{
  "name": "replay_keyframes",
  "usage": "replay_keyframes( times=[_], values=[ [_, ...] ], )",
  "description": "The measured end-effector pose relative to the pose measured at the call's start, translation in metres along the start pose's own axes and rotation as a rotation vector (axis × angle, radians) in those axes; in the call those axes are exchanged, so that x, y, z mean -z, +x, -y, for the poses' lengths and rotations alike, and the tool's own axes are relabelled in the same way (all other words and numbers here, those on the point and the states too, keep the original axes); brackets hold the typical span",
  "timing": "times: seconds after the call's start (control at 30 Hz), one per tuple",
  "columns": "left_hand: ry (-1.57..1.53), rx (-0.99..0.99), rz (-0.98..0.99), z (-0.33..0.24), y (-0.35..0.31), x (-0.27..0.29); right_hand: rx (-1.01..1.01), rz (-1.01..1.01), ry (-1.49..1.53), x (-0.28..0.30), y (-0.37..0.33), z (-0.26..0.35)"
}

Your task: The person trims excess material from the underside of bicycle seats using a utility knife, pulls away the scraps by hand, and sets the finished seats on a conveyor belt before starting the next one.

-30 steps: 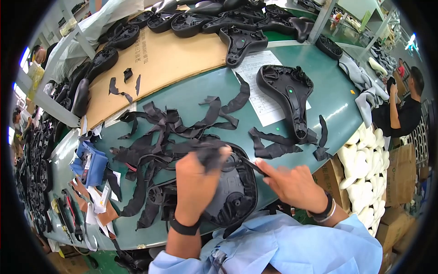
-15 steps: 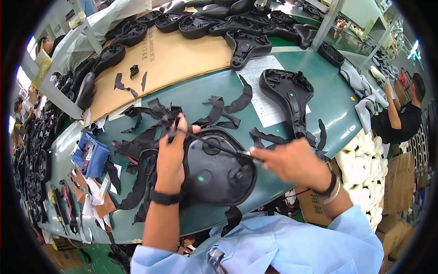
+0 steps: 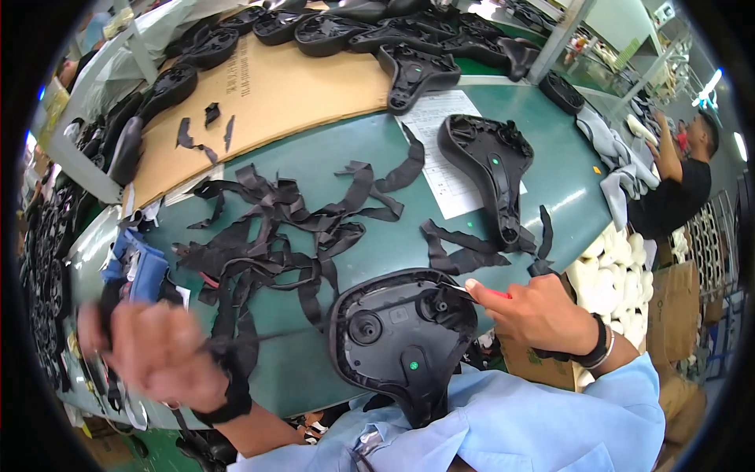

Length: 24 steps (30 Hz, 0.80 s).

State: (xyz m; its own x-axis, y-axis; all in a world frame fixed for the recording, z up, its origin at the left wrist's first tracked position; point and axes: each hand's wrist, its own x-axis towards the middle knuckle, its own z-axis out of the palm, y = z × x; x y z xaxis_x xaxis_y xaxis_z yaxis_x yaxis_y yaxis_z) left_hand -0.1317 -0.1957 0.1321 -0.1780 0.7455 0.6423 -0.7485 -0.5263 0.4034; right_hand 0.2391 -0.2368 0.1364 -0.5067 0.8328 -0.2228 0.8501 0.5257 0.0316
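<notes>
A black bicycle saddle point(image 3: 385, 358) lies underside up at the table's near edge, its nose against my shirt. My left hand point(image 3: 161, 354), smeared by motion, is off to the left with its fingers closed. From it a thin black strip point(image 3: 275, 337) runs taut to the saddle's rim. In my right hand point(image 3: 543, 315) is a small knife with a red handle point(image 3: 502, 295); its blade lies at the saddle's far right rim, partly hidden by my fingers. A second upturned saddle point(image 3: 491, 169) rests beyond, partly on a printed sheet point(image 3: 444, 177).
Cut black strips point(image 3: 275, 208) lie tangled across the green table point(image 3: 314, 145). A blue pouch point(image 3: 141, 271) is at left, a cardboard sheet point(image 3: 267, 94) behind. More saddles point(image 3: 330, 35) line the back. White padded pieces point(image 3: 613, 271) are piled at right, near another person point(image 3: 680, 185).
My left hand has swung left and down, drawing the strip out. The near saddle has turned and moved toward me. My right hand has shifted slightly right and down with the knife.
</notes>
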Motion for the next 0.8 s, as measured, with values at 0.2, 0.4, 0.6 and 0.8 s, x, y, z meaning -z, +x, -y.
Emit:
replay_keyframes(
  times=[0.2, 0.4, 0.6, 0.8],
  values=[
    [1.367, 0.588, 1.186, 0.112, 0.015, -0.005, 0.106, -0.063, 0.051, 0.011, 0.021, -0.023],
    [0.397, 0.922, 0.156, 0.159, 0.004, -0.045, 0.085, -0.023, 0.016, -0.002, 0.004, -0.014],
    [0.626, -0.056, -0.589, 0.132, 0.034, -0.055, -0.316, 0.027, 0.399, -0.028, -0.051, 0.031],
    [1.615, -0.569, -0.653, 0.058, 0.013, -0.050, -0.497, -0.211, 1.117, -0.069, -0.045, 0.053]
  ],
)
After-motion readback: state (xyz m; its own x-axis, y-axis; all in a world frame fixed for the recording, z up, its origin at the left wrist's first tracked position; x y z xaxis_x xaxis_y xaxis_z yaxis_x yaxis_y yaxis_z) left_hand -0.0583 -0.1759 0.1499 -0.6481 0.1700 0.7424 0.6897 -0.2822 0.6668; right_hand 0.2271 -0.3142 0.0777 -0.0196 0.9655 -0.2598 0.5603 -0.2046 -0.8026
